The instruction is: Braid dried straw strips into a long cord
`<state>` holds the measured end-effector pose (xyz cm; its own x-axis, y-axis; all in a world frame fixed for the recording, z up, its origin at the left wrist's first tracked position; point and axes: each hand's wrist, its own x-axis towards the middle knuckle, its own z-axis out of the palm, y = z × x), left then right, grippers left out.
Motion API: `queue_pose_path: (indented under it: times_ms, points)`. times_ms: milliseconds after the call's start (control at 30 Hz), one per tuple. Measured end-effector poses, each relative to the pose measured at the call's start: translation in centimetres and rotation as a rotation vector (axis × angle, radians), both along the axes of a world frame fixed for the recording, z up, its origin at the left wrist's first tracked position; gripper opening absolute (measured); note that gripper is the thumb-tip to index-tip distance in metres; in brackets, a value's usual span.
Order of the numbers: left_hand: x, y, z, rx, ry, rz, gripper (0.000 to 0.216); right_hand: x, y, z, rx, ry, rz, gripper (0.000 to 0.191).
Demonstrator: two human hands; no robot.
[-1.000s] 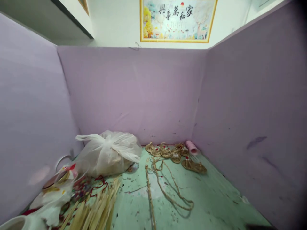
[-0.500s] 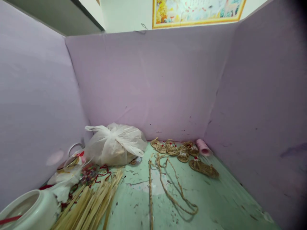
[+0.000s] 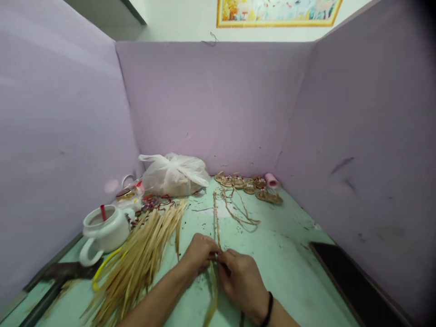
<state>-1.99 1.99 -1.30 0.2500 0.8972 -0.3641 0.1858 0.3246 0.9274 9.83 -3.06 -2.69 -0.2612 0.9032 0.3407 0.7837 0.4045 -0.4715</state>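
My left hand (image 3: 199, 252) and my right hand (image 3: 240, 277) meet over the green table (image 3: 289, 245), both with fingers pinched on the near end of a braided straw rope (image 3: 216, 218). The rope runs away from me towards the back wall and ends in a loose loop (image 3: 243, 213). Loose straw strands (image 3: 214, 295) hang from the pinch towards me. A black band is on my right wrist. A fan of pale straw strips (image 3: 143, 254) lies just left of my left hand.
A white ceramic pot (image 3: 104, 227) stands at the left by red cord and beads (image 3: 153, 202). A white plastic bag (image 3: 175, 172), several small woven straw sandals (image 3: 248, 186) and a pink spool (image 3: 271, 180) sit by the back wall. Purple panels enclose three sides; a black slab (image 3: 354, 286) lies right.
The view has tilted down and pulled back, so more of the table shows. Both my hands have come into view and are pinched on the rope's near end.
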Motion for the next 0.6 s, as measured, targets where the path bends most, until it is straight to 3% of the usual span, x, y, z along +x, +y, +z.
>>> queue_pose_path:
  times_ms: [200, 333, 533, 600]
  points:
    - [-0.7, 0.2, -0.9, 0.1, -0.111, -0.041, 0.008, 0.5, -0.3, 1.3, 0.014, -0.031, 0.048, 0.018]
    - [-0.1, 0.3, -1.6, 0.162, -0.068, -0.031, 0.009, 1.4, 0.6, 1.6, -0.041, 0.339, -0.182, 0.029]
    - [1.0, -0.1, -0.5, 0.242, 0.128, -0.1, 0.019, 1.7, 2.7, 0.1, -0.616, 0.858, -0.187, 0.036]
    - [1.4, 0.1, -0.1, 0.375, 0.186, -0.135, 0.021, 2.1, 2.8, -0.3, -0.676, 0.89, -0.249, 0.032]
